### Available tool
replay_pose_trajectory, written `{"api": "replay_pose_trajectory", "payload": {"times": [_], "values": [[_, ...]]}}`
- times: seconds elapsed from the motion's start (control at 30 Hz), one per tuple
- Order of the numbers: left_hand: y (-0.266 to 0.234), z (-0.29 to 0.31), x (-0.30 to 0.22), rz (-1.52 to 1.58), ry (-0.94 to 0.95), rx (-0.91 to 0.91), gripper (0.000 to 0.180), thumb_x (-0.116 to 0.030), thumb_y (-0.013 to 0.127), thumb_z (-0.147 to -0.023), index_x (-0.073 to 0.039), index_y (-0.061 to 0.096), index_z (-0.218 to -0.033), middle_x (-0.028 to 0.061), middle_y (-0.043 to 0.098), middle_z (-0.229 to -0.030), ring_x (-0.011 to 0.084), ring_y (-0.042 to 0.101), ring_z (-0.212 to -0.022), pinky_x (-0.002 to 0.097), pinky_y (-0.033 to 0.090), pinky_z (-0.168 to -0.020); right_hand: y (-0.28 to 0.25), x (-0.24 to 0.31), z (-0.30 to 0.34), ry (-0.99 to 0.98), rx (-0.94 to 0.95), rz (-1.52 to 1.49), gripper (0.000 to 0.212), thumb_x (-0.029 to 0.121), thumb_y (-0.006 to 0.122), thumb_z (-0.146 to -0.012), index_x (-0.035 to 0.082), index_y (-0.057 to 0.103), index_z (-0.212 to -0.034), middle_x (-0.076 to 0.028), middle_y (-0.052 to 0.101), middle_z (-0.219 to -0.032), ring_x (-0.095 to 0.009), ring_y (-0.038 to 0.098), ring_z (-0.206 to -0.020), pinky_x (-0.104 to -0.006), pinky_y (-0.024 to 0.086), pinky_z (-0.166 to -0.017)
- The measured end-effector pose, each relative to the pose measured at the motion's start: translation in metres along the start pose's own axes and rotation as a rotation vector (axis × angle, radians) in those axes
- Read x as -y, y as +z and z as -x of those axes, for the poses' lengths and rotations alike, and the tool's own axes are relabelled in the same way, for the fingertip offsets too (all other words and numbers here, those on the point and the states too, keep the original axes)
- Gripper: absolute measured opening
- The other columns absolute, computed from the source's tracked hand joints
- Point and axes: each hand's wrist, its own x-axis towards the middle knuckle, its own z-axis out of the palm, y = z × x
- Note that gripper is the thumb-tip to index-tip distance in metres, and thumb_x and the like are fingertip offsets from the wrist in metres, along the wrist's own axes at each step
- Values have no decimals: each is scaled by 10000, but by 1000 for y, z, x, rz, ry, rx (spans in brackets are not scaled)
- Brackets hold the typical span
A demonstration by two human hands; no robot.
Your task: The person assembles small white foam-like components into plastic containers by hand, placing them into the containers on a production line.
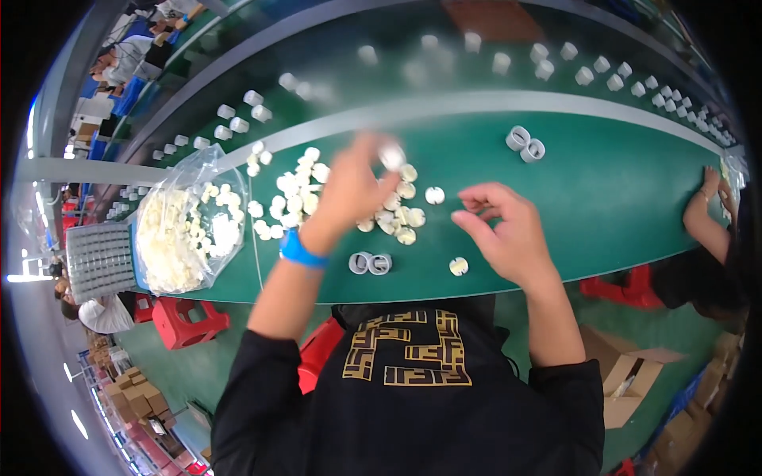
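Observation:
My left hand [355,189], blurred and with a blue band at its wrist, is raised over the green table, its thumb and fingers around a small white round piece [391,156]. Right below lies a loose pile of cream-white round plastic pieces [406,190]. Nothing shows in my right hand [508,234]; its thumb and fingers are apart. One loose white piece [434,195] lies between my hands, and another slotted piece [459,266] rests nearer the table's front edge. Two grey-white rings [370,263] stand side by side near my left forearm.
Beyond the pale rail [508,101] a green belt carries many white cylinders [502,63]. Two white rings [525,144] stand at the far right. A clear bag of cream pieces [178,238] sits at the left, beside another pile [295,190]. Another person's arm [706,214] rests at the right end.

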Motion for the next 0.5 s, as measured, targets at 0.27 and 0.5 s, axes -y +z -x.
{"api": "replay_pose_trajectory", "payload": {"times": [0.27,0.5], "values": [[-32,-136,73,-688,190,-219,389,-208,799,-821,-54,742,-1174,213,605,-1406,428,519,-1329,497,430,-1124,4,-24,69,-59,298,440,228,189,820,-801,65,710,-958,-92,659,-909,-328,668,-842,-440,548,-727],[2,-131,46,-720,353,-214,532,-159,811,-804,-55,679,-1309,218,550,-1481,446,454,-1410,511,380,-1179,6,-49,65,9,222,446,85,116,732,-852,69,662,-858,-103,643,-869,-327,658,-804,-456,533,-701]]}}
